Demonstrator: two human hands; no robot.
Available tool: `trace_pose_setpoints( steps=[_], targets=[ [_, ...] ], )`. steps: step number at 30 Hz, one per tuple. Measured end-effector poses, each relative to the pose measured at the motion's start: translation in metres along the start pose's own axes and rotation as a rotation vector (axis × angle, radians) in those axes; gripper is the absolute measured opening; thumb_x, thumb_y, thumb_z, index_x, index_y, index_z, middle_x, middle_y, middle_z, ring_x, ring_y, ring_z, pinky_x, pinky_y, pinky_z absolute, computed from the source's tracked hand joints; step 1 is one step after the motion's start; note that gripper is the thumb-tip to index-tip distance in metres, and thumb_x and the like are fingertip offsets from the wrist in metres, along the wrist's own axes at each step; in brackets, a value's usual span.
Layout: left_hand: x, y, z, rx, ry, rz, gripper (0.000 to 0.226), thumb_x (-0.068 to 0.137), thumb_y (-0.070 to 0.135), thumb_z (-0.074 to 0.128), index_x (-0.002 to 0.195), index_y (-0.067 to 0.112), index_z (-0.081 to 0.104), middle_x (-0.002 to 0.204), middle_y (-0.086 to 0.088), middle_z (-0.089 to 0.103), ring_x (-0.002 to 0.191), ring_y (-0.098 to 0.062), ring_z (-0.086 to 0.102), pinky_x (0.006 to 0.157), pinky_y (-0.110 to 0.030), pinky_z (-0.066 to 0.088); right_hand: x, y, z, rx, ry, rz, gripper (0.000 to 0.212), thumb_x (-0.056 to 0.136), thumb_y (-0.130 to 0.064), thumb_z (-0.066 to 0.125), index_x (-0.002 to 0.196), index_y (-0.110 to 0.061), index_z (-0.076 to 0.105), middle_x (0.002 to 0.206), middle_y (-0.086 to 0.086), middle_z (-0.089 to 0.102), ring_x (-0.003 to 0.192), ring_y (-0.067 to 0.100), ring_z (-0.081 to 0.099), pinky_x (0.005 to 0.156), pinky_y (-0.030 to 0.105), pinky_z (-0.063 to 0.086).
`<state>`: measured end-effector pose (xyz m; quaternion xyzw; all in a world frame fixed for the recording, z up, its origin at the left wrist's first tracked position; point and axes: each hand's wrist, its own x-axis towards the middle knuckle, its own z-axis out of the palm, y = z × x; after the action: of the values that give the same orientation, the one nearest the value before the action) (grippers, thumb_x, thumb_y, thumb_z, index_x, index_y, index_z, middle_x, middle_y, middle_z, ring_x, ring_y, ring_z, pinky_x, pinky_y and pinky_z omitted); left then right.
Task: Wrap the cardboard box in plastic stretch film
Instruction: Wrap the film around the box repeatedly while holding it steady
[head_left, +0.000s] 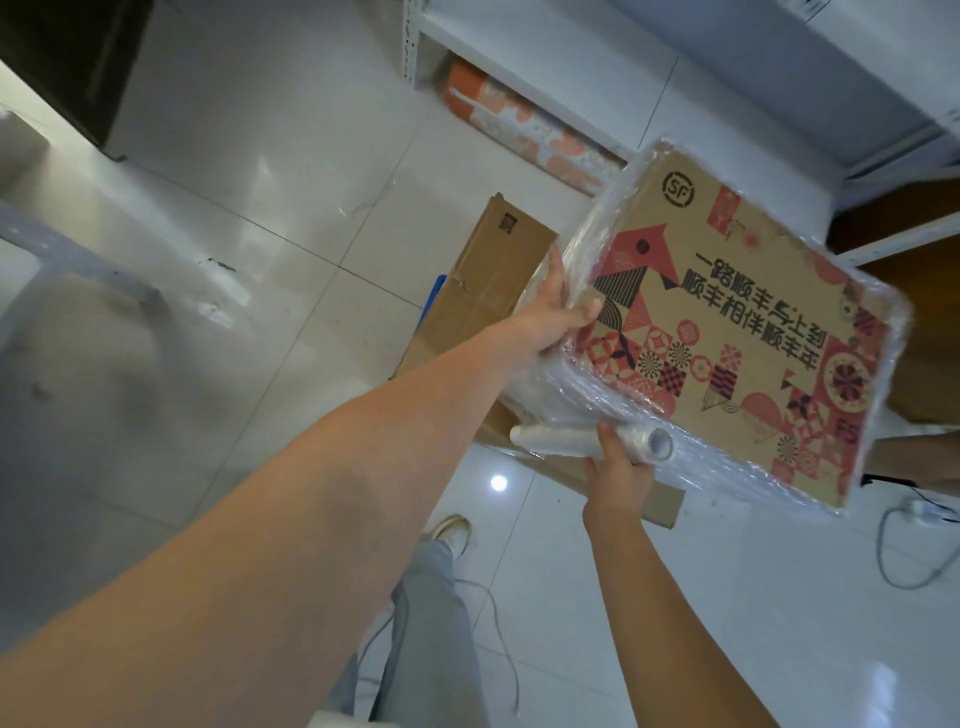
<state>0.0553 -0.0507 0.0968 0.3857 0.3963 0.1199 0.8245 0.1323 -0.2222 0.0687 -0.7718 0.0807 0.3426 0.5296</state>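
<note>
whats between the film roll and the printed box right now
In the head view, a stretched sheet of clear film spans from the film roll, gripped by the right hand, to the printed box. Nothing else lies between them.

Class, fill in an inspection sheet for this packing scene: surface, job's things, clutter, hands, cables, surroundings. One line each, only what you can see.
Surface: glossy pale tiled floor with scuff marks; no table seen.
Job's things: printed cardboard box, held tilted off the floor, film already over its edges; stretch film roll against its lower edge.
Clutter: plain brown carton on the floor behind the box; flattened cardboard beneath.
Hands: left hand grips the box's left edge; right hand holds the roll.
Cables: white cord trailing by the leg; grey cable at right.
Surroundings: white metal shelving with an orange patterned roll under it; dark cabinet.
</note>
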Motion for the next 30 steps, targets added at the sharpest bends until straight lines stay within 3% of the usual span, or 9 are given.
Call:
trace_pose_setpoints(
  steps=[2,4,9,12,15,20,24,26,30],
  targets=[
    [-0.010,0.001,-0.015,-0.397,0.203,0.063,0.121,0.059,0.070,0.071,0.142,0.050,-0.015,0.158,0.002,-0.014,0.145,-0.030,0.000,0.114,-0.058,0.011,0.001,-0.003,-0.001,0.012,-0.018,0.003,0.042,0.086,-0.010,0.069,0.125,-0.008,0.054,0.105,0.001,0.062,0.107,0.021,0.060,0.098,0.036,0.048],
    [-0.012,-0.010,-0.028,-0.955,0.373,-0.061,0.112,0.061,0.089,0.047,0.149,0.039,0.000,0.160,-0.001,0.003,0.145,-0.030,0.009,0.112,-0.060,0.008,0.001,-0.003,-0.002,0.011,-0.025,0.000,0.039,0.086,-0.009,0.069,0.122,-0.011,0.054,0.106,0.001,0.062,0.106,0.021,0.060,0.098,0.037,0.048],
    [-0.006,-0.053,-0.022,-0.579,0.453,-0.328,0.085,0.087,0.073,0.028,0.150,0.016,0.020,0.157,-0.008,0.020,0.144,-0.030,0.018,0.116,-0.048,0.016,-0.003,-0.001,0.000,0.051,-0.043,0.002,0.025,0.088,-0.009,0.067,0.107,-0.020,0.056,0.103,-0.002,0.063,0.099,0.014,0.062,0.096,0.036,0.049],
    [0.027,-0.072,-0.019,-0.518,0.411,-0.494,0.104,0.065,0.083,0.049,0.145,0.018,0.033,0.147,-0.016,0.038,0.130,-0.045,0.037,0.101,-0.068,0.029,-0.004,0.000,0.000,0.074,-0.057,-0.011,0.021,0.090,-0.008,0.064,0.104,-0.021,0.056,0.100,-0.004,0.062,0.092,0.007,0.062,0.093,0.033,0.049],
    [0.054,-0.087,-0.022,-0.434,0.395,-0.517,0.099,0.059,0.084,0.053,0.130,0.014,0.050,0.128,-0.021,0.056,0.113,-0.049,0.052,0.095,-0.070,0.034,-0.004,0.002,0.001,0.081,-0.055,-0.010,0.019,0.090,-0.006,0.062,0.099,-0.023,0.058,0.097,-0.005,0.062,0.089,0.006,0.062,0.089,0.030,0.049],
    [0.162,-0.181,-0.065,-0.368,0.336,-0.607,0.142,0.008,0.096,0.044,0.130,0.024,0.052,0.130,-0.018,0.056,0.111,-0.052,0.053,0.089,-0.073,0.034,-0.003,0.004,0.004,0.097,-0.042,0.015,0.023,0.090,-0.008,0.063,0.093,-0.029,0.056,0.095,-0.010,0.061,0.086,0.004,0.060,0.088,0.026,0.046],
    [0.109,-0.136,-0.045,-0.505,0.443,-0.534,0.099,0.066,0.087,0.039,0.137,0.019,0.047,0.134,-0.017,0.054,0.116,-0.047,0.052,0.099,-0.061,0.038,-0.003,0.002,0.004,0.097,-0.048,0.011,0.022,0.090,-0.007,0.063,0.094,-0.028,0.057,0.095,-0.009,0.062,0.088,0.003,0.060,0.093,0.029,0.047],
    [0.052,-0.092,-0.026,-0.504,0.534,-0.447,0.061,0.098,0.050,0.032,0.141,0.007,0.039,0.144,-0.011,0.043,0.129,-0.034,0.044,0.107,-0.043,0.036,-0.004,0.000,0.004,0.091,-0.046,0.008,0.023,0.089,-0.008,0.064,0.094,-0.029,0.057,0.096,-0.008,0.062,0.089,0.005,0.060,0.094,0.030,0.047],
    [0.032,-0.110,-0.038,-0.209,0.583,-0.346,0.024,0.095,0.007,0.040,0.107,0.005,0.060,0.124,-0.016,0.056,0.082,-0.020,0.055,0.073,-0.025,0.043,-0.006,-0.002,0.005,0.083,-0.041,0.021,0.023,0.089,-0.009,0.064,0.094,-0.030,0.056,0.096,-0.009,0.061,0.088,0.006,0.060,0.093,0.029,0.046]
  ],
)
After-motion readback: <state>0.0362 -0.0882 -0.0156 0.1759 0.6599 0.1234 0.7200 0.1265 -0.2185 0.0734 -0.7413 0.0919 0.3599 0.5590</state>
